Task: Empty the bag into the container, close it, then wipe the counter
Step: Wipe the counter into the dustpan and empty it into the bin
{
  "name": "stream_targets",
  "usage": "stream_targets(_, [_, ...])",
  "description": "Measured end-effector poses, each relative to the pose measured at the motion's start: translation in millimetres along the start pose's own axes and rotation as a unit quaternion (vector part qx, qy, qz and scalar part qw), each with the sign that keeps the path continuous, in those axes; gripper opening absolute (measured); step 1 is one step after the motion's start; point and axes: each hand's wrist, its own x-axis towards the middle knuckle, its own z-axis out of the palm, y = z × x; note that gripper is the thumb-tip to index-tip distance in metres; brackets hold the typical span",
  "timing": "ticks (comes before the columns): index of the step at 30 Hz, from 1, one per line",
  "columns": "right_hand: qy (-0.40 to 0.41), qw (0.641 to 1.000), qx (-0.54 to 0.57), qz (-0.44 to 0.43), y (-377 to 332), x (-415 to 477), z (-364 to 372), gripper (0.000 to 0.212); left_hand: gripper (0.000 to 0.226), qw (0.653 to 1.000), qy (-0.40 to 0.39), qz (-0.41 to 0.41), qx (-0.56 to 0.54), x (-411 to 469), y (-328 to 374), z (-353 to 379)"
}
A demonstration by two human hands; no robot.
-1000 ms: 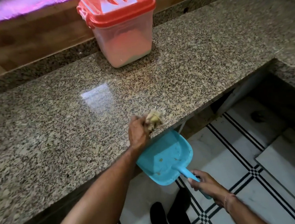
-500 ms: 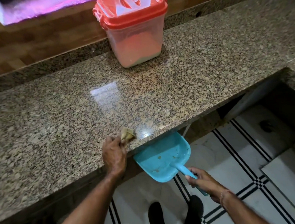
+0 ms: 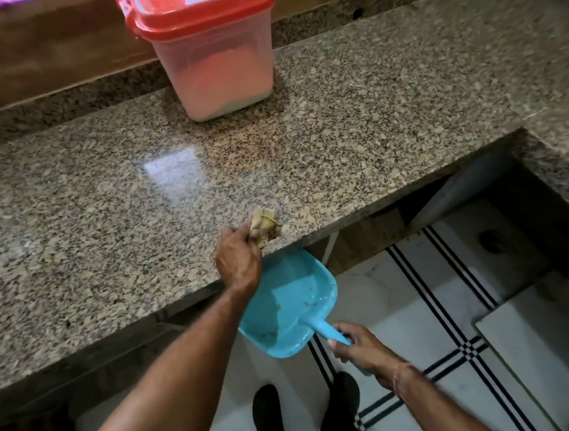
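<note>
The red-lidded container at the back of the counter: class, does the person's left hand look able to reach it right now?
Probably yes. Only bare counter lies between the left hand and the container, so the path looks free; but that hand grips a cloth, which it must drop to grasp.

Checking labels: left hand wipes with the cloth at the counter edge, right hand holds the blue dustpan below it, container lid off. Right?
Lid is wrong: the head view shows the red lid on the container. The rest stands.
</note>
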Motion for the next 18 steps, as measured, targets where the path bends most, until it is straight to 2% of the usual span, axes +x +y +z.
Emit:
stream_targets(4, [-0.006,1.0,-0.007,-0.008,-4,3,-19,0.02,0.017,0.998,0.008,-0.027,-0.053,15,-19,-7])
stream_targets(7, [-0.01,1.0,-0.01,-0.016,-8,8,-26,0.018,0.018,0.997,0.021,-0.065,-0.048,24,-40,-13])
stream_targets(9, [-0.01,1.0,-0.014,-0.018,-8,12,-28,0.016,0.021,0.997,0.02,-0.062,-0.045,27,-35,-11])
stream_targets(14, [-0.023,1.0,-0.014,-0.016,-6,17,-28,0.015,0.025,0.996,-0.032,0.079,0.026,9,6,9])
stream_targets(18, [-0.024,1.0,-0.012,-0.009,-7,18,-23,0.01,0.025,0.979,-0.051,0.186,0.066,5,-2,13])
